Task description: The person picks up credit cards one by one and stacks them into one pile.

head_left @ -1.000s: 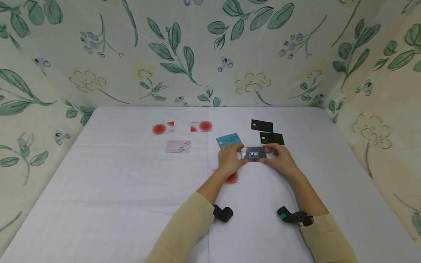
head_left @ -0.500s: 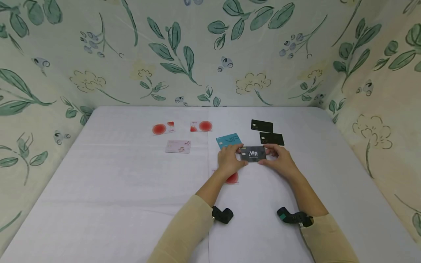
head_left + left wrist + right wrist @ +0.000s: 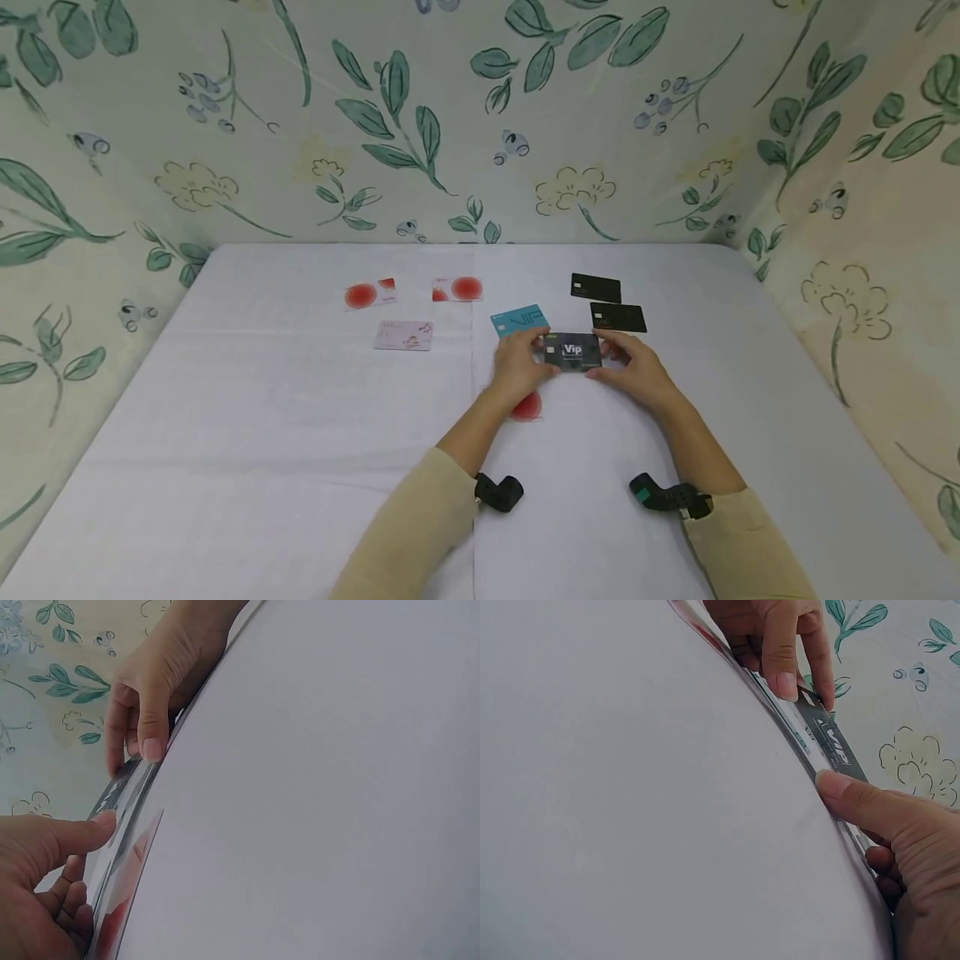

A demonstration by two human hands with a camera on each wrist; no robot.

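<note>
In the head view, a dark grey card marked "Vip" (image 3: pixel 573 353) is pinched at its two short ends. My left hand (image 3: pixel 516 365) grips the left end, thumb at the near edge and fingers at the far edge. At the other end my right hand (image 3: pixel 639 368) holds it the same way. The right wrist view shows the card's lettered face (image 3: pixel 832 742) tilted between both thumbs. Just beyond my left fingers lies a blue VIP card (image 3: pixel 517 318). A card with a red disc (image 3: pixel 527 405) is partly hidden under my left wrist.
Two black cards (image 3: pixel 596 287) lie behind my right hand, close together. Farther left are two cards with red discs (image 3: pixel 361 296) and a pale pink card (image 3: pixel 403 336). A white cloth (image 3: pixel 247 400) covers the table, which meets a floral backdrop (image 3: pixel 420 200) at the back.
The grey card has shifted slightly left in both hands. Glare on its left end has gone, and its face now looks evenly dark. The other cards lie as before.
</note>
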